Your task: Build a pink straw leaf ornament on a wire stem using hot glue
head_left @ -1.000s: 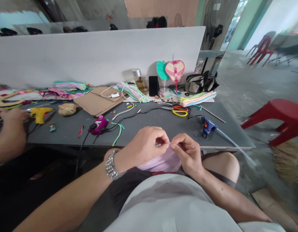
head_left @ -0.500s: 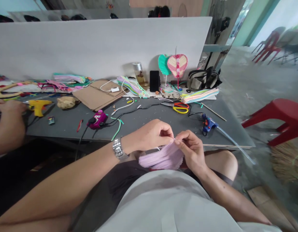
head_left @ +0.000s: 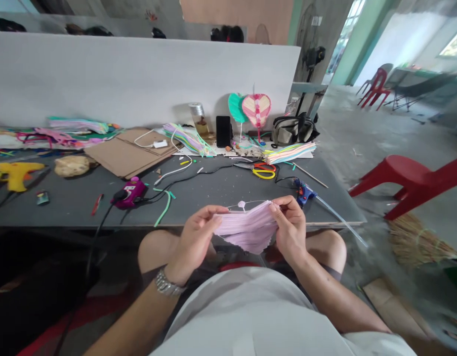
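Observation:
A ribbed lilac panel (head_left: 246,228), apparently of fuzzy pipe cleaners laid side by side, is stretched between my hands above my lap. My left hand (head_left: 198,232) pinches its left end between thumb and fingers. At the upper right corner, my right hand (head_left: 290,225) grips it the same way. Behind the panel's top edge arches a thin wire with a small pale lilac knob (head_left: 242,204) on it. The panel's lower edge hangs in a scalloped point.
On the grey table (head_left: 213,190) lie orange-and-yellow scissors (head_left: 263,170), a blue glue gun (head_left: 305,192), a yellow glue gun (head_left: 18,174) and a purple power socket (head_left: 134,192) with cords. Pipe-cleaner bundles (head_left: 187,138), a phone (head_left: 223,131) and heart-shaped fans (head_left: 257,110) line the back.
My left hand has moved left and down from beside my right hand to the panel's left end. The panel is now spread out, and the view has shifted right.

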A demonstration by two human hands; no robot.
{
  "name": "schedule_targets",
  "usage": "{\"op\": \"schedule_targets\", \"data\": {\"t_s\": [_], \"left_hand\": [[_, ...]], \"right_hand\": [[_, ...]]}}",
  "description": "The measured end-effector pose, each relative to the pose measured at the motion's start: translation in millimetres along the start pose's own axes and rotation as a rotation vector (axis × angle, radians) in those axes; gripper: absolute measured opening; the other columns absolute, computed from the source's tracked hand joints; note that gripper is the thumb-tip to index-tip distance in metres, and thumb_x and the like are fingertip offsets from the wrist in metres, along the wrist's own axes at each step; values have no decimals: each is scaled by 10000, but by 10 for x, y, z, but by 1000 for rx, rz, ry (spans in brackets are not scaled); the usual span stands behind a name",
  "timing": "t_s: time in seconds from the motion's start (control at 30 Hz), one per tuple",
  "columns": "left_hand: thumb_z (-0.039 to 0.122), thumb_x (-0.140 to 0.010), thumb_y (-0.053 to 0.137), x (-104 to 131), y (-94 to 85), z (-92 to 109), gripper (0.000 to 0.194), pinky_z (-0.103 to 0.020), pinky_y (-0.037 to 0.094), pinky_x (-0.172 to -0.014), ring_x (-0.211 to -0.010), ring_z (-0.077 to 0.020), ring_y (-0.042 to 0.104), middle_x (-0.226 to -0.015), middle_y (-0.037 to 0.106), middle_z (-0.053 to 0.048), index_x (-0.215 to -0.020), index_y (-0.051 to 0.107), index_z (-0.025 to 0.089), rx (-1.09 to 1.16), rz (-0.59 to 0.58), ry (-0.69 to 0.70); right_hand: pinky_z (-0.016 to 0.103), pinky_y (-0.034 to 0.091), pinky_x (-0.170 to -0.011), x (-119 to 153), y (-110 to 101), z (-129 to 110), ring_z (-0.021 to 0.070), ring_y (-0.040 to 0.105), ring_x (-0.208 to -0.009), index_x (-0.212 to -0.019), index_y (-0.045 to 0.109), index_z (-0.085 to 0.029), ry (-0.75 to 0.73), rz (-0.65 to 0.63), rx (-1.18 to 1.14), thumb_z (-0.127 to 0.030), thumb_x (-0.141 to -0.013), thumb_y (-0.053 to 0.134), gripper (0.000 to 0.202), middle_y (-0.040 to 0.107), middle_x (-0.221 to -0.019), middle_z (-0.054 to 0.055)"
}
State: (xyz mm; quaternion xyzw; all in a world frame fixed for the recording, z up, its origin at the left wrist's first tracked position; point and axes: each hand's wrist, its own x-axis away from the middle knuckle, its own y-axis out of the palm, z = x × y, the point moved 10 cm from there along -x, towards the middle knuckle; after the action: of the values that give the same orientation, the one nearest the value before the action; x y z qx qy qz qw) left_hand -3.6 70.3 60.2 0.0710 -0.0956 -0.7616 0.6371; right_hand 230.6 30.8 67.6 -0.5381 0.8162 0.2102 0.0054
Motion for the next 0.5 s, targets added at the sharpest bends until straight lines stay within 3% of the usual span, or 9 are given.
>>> {"op": "schedule_targets", "data": {"t_s": [0.13, 0.3, 0.5], "left_hand": [[432, -736, 874, 9, 7, -188, 287, -269, 502, -657, -678, -148, 626, -743, 713, -16, -819, 758, 182, 73, 69, -1], [401, -767, 860, -62, 33, -212, 250, -261, 493, -697, -726, -146, 627, -781, 723, -18, -862, 783, 183, 87, 52, 42], [416, -768, 862, -95, 94, -255, 272, -264, 481, -708, -731, -147, 612, -788, 716, -22, -871, 786, 175, 120, 27, 39]], "right_hand": [[258, 421, -649, -5, 40, -42, 131, 527, -698, -916, 663, -227, -31, -36, 113, -394, -860, 785, 214, 638, -805, -15], [253, 387, -619, -77, 47, -114, 121, 488, -660, -870, 673, -218, -79, -86, 268, -392, -850, 795, 213, 605, -736, -32], [265, 385, -655, -163, 21, -25, 132, 516, -702, -891, 696, -226, -37, -96, 227, -409, -847, 794, 212, 650, -808, -18]]}}
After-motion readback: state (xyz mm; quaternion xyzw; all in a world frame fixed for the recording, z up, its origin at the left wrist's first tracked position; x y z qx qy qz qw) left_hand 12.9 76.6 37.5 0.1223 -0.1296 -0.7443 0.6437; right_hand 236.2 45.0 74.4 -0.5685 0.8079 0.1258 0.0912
